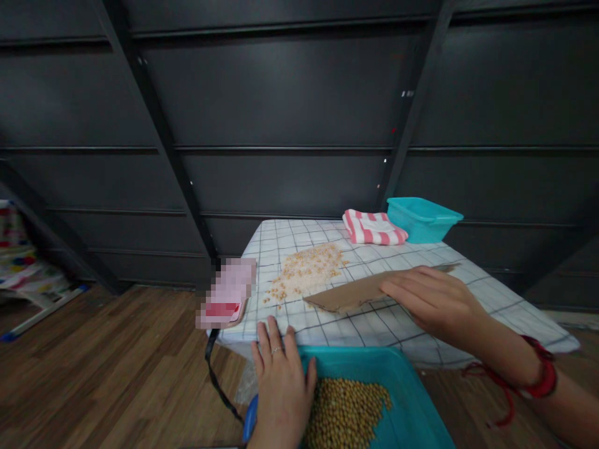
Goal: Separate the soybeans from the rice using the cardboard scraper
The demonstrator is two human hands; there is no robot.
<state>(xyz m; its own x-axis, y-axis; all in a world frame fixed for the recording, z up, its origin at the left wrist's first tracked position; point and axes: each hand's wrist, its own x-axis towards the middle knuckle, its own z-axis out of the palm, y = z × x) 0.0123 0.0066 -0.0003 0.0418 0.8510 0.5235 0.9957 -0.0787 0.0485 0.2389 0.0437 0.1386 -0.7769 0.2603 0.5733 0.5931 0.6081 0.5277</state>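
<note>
My left hand (281,380) grips the near-left rim of a teal tray (412,405) that holds a heap of yellow beans (346,411), pressed against the table's front edge. My right hand (430,296) lies with fingers closed over a flat strip of brown cardboard (346,294) resting on the checked tablecloth (374,324). A scatter of beans and pale grains (306,269) lies on the cloth just left of the cardboard's end. A red cord is round my right wrist.
At the table's far edge sit a folded pink-and-white striped cloth (373,227) and a second teal tub (422,219). A blurred pink object (227,293) hangs at the table's left corner with a black strap. Dark metal wall behind; wooden floor to the left.
</note>
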